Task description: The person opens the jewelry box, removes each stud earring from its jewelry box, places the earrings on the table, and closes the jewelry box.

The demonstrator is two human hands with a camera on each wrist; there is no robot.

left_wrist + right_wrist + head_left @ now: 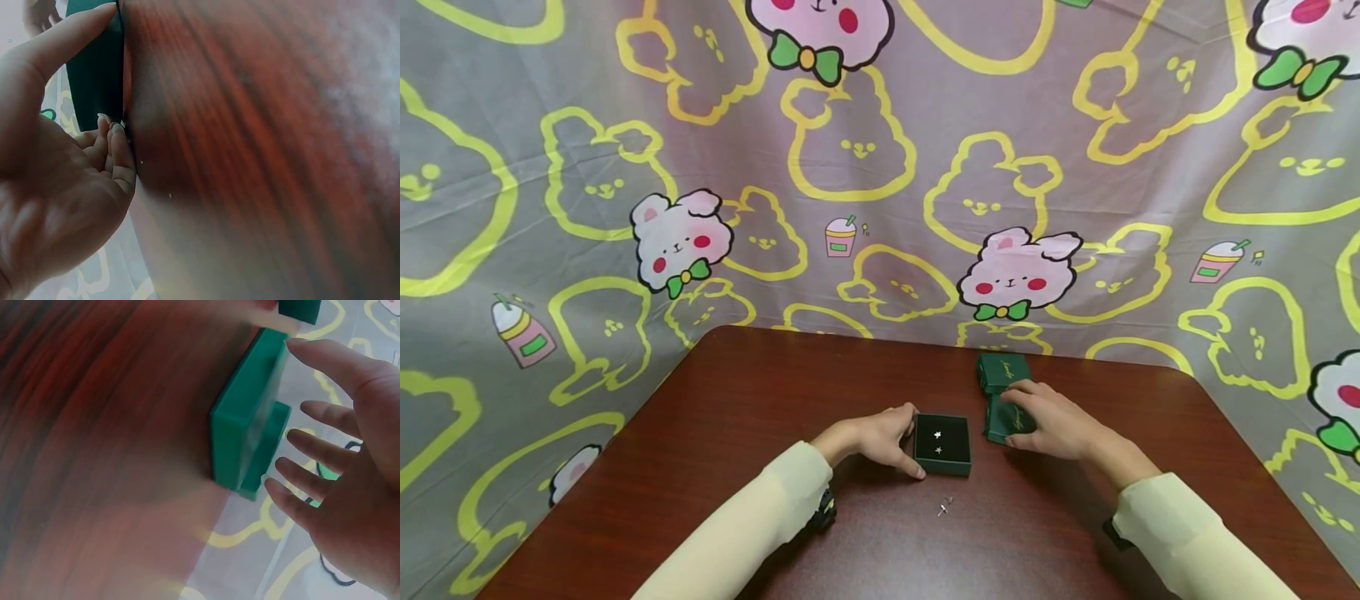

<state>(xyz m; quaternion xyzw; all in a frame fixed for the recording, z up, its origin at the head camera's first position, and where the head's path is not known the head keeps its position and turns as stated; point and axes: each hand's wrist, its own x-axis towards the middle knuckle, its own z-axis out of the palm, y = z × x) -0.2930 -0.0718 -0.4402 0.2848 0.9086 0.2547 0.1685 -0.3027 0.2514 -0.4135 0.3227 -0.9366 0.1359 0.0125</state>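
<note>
My left hand (880,437) holds the left end of an open dark green jewelry box (943,468), thumb at its near corner and fingers at the far one. In the left wrist view the thumb lies along the box's green wall (94,81), with the other fingers curled at its end. Two small silver star-shaped earrings (937,435) sit on the black insert. Over a green lid (997,417) with gold lettering hovers my right hand (1056,425). The right wrist view shows its fingers spread, thumb tip close to the lid's edge (247,440).
Behind that lid lies another flat green box or lid (1003,372) with gold lettering. Small silver pieces (943,508), one cross-like, lie on the reddish-brown table (790,375) in front of the jewelry box. A patterned cloth (917,225) hangs around the table.
</note>
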